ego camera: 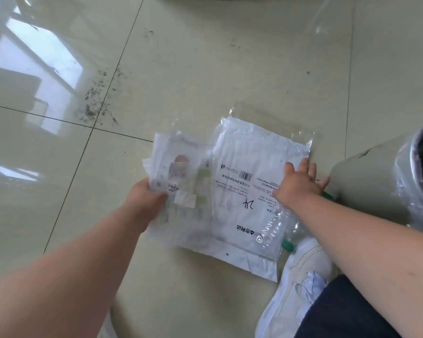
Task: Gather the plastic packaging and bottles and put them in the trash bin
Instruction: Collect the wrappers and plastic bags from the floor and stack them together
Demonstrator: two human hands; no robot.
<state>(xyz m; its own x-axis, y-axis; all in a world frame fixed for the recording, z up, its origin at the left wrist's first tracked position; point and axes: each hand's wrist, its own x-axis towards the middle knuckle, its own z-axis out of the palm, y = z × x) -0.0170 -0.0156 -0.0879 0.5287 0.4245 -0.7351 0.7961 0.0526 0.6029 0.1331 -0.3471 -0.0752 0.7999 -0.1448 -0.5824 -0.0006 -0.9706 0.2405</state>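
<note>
Head view: the large white package [247,191] lies flat on the floor [181,69], its long axis running near to far. The right hand [299,182] rests spread and released on its right edge, nearest the trash bin [376,181]. The left hand [145,196] is clenched on smaller packets [178,176].

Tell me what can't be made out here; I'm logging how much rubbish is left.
- Bottles: head view, mostly under the large bag; number unclear.
- Trash bin: cut off by the right edge; contents dark.
- Small packets in left hand: motion-blurred, number unreadable.
</note>
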